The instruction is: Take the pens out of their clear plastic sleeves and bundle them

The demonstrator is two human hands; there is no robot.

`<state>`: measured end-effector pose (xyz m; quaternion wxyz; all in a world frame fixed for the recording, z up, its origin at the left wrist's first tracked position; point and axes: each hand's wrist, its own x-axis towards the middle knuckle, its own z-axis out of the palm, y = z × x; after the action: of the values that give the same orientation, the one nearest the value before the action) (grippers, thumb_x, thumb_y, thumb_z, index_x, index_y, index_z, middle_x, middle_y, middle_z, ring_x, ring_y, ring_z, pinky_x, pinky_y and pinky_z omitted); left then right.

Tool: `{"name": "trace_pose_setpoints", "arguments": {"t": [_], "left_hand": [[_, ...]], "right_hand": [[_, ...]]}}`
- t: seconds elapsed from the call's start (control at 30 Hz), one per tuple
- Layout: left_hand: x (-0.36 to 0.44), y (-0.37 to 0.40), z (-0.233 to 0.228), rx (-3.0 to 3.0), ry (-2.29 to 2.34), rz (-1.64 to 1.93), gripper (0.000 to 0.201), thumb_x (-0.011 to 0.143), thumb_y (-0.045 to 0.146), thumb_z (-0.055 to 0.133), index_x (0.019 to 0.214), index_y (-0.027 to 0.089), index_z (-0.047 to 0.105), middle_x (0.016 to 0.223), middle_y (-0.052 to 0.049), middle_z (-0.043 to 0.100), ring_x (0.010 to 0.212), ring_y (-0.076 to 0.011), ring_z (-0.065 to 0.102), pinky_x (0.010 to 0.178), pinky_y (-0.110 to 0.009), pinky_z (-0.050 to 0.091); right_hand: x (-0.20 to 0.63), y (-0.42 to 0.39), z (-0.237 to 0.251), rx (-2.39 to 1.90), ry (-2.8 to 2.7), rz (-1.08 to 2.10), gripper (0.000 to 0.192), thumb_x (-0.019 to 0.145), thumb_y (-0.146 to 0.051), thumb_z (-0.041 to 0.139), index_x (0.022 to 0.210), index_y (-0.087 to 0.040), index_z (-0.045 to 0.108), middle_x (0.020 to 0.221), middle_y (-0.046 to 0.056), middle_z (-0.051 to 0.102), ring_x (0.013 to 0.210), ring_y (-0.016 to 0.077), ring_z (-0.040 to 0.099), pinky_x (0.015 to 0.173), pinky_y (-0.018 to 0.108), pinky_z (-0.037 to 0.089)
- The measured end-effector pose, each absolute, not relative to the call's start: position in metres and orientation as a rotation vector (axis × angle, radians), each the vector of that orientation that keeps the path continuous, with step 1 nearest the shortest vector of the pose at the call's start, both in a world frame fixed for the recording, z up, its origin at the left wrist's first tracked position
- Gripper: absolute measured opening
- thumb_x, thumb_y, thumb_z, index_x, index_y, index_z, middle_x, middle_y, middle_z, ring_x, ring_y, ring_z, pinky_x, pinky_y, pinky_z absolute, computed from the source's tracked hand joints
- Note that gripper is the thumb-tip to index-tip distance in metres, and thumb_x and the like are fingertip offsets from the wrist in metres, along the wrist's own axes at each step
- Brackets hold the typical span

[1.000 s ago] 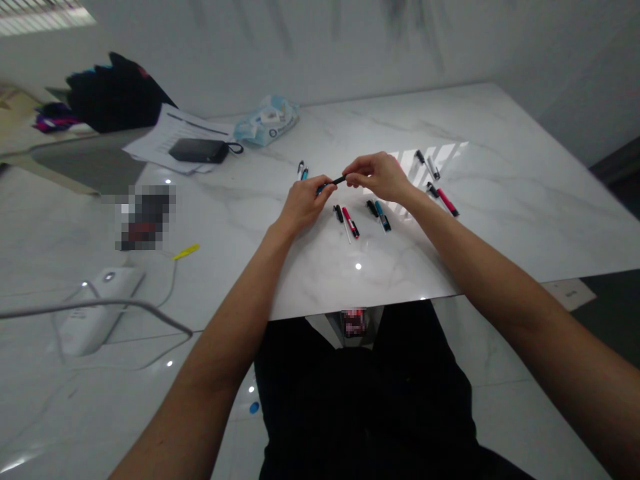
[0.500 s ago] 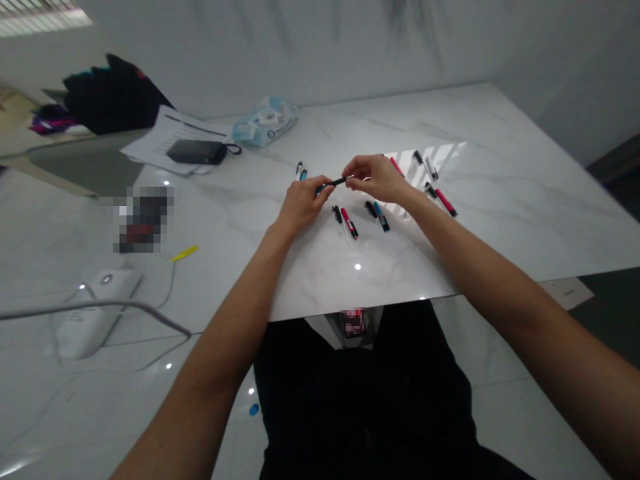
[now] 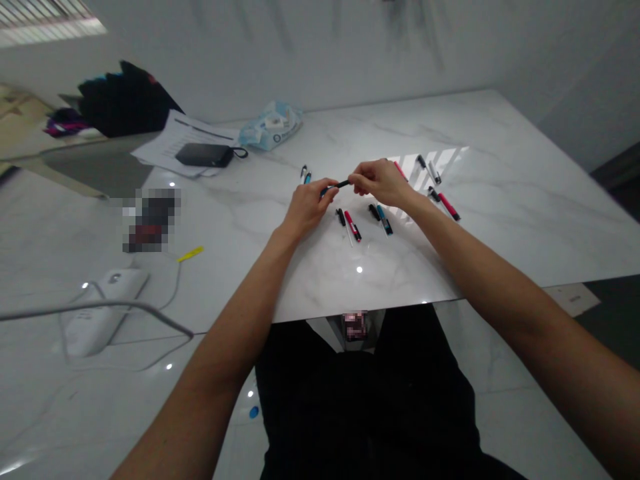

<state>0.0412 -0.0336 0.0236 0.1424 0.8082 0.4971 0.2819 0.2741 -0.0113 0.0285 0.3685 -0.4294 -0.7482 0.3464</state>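
Above the white marble table, my left hand and my right hand together hold one dark pen, each pinching one end. The left end shows a bit of blue. Below my hands lie a red pen part with a black cap beside it, and a blue pen part next to another black piece. Two small pen pieces lie just beyond my left hand. More red and black pen parts lie to the right of my right hand.
At the table's far left are a black pouch on papers, a blue wipes packet and a dark bag. On the floor to the left sit a white power strip with a cable and a yellow item.
My hands have drawn a little closer together on the pen. The view shifted slightly; the parts on the table lie as before.
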Motion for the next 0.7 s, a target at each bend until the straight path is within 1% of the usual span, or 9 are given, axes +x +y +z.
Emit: {"name": "trace_pose_setpoints", "arguments": {"t": [0.07,0.13,0.2,0.27,0.33,0.47,0.53,0.63,0.7], "left_hand": [[0.0421,-0.0339,0.0240,2.340,1.419,0.799,0.031,0.107,0.038,0.058,0.116,0.020,0.082,0.093,-0.007,0.083,0.087,-0.0226,0.072,0.082,-0.032,0.051],[0.0426,-0.0339,0.0243,2.353,1.409,0.782,0.030,0.107,0.037,0.057,0.111,0.020,0.082,0.093,-0.008,0.082,0.087,-0.0230,0.072,0.083,-0.033,0.051],[0.0426,-0.0337,0.0242,2.365,1.399,0.766,0.030,0.107,0.037,0.058,0.108,0.020,0.082,0.092,-0.008,0.082,0.087,-0.0233,0.072,0.084,-0.033,0.051],[0.0425,-0.0335,0.0239,2.377,1.392,0.755,0.030,0.107,0.038,0.058,0.107,0.020,0.082,0.091,-0.008,0.081,0.087,-0.0236,0.072,0.084,-0.034,0.051],[0.0424,-0.0334,0.0234,2.385,1.393,0.751,0.031,0.107,0.039,0.057,0.108,0.021,0.082,0.091,-0.008,0.081,0.087,-0.0235,0.071,0.083,-0.034,0.051],[0.0423,-0.0333,0.0222,2.387,1.394,0.769,0.031,0.107,0.040,0.057,0.107,0.020,0.082,0.091,-0.008,0.081,0.085,-0.0228,0.071,0.082,-0.033,0.050],[0.0422,-0.0333,0.0217,2.387,1.387,0.765,0.032,0.107,0.040,0.057,0.108,0.021,0.082,0.091,-0.007,0.081,0.085,-0.0226,0.071,0.082,-0.033,0.050],[0.0419,-0.0331,0.0212,2.388,1.376,0.756,0.031,0.107,0.040,0.057,0.108,0.021,0.082,0.091,-0.007,0.081,0.084,-0.0224,0.070,0.081,-0.033,0.050],[0.0417,-0.0327,0.0210,2.380,1.386,0.758,0.030,0.107,0.039,0.058,0.107,0.021,0.082,0.091,-0.008,0.081,0.084,-0.0223,0.070,0.081,-0.033,0.050]], "right_hand": [[0.2737,-0.0118,0.0298,-1.111,-1.925,0.861,0.043,0.097,-0.061,0.074,0.094,-0.018,0.076,0.080,0.007,0.078,0.076,0.0193,0.071,0.074,0.033,0.056],[0.2733,-0.0119,0.0307,-1.101,-1.933,0.810,0.041,0.094,-0.060,0.078,0.097,-0.019,0.076,0.086,0.007,0.079,0.081,0.0199,0.071,0.075,0.033,0.055],[0.2729,-0.0121,0.0314,-1.112,-1.954,0.761,0.039,0.092,-0.058,0.081,0.095,-0.020,0.076,0.087,0.007,0.079,0.084,0.0209,0.071,0.076,0.034,0.055],[0.2727,-0.0126,0.0317,-1.155,-1.977,0.727,0.040,0.095,-0.058,0.078,0.088,-0.019,0.076,0.080,0.006,0.077,0.082,0.0215,0.070,0.077,0.034,0.053],[0.2729,-0.0130,0.0317,-1.179,-1.987,0.711,0.040,0.099,-0.056,0.074,0.086,-0.018,0.076,0.075,0.005,0.075,0.080,0.0210,0.069,0.077,0.034,0.052],[0.2741,-0.0131,0.0318,-1.101,-2.004,0.712,0.032,0.095,-0.050,0.080,0.094,-0.019,0.079,0.087,0.006,0.080,0.082,0.0201,0.071,0.078,0.034,0.053],[0.2745,-0.0125,0.0322,-1.118,-2.020,0.710,0.033,0.094,-0.052,0.081,0.090,-0.019,0.079,0.083,0.006,0.079,0.081,0.0208,0.071,0.079,0.034,0.053],[0.2747,-0.0119,0.0324,-1.172,-2.028,0.700,0.041,0.099,-0.056,0.075,0.082,-0.019,0.079,0.074,0.006,0.077,0.078,0.0216,0.071,0.080,0.036,0.053],[0.2751,-0.0118,0.0322,-1.146,-2.025,0.695,0.038,0.097,-0.056,0.077,0.087,-0.019,0.080,0.081,0.007,0.079,0.082,0.0221,0.072,0.081,0.037,0.054]]}}
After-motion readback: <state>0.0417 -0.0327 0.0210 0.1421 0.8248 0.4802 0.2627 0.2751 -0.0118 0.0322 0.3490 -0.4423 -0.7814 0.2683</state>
